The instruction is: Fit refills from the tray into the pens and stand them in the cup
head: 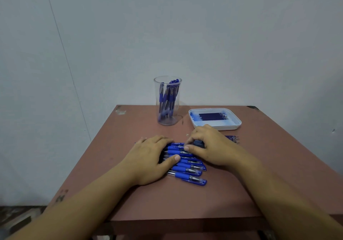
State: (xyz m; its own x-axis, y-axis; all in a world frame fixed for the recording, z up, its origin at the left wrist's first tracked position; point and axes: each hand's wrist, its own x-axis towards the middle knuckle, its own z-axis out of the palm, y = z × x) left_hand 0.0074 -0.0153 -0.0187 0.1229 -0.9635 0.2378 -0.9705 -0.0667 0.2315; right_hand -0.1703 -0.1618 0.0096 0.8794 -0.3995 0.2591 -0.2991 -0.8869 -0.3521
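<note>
From my remote view, a row of blue pens (187,167) lies on the table (185,199), picking one seems the step in hand. My left hand (152,158) rests flat on the row, fingers nearly straight. My right hand (209,147) curls at the far pens; I cannot tell if it grips one. Next, I judge, lift one pen free without scattering the rest. The clear cup (167,100) holds several pens upright. The white tray (232,126) holds dark refills (213,117).
</note>
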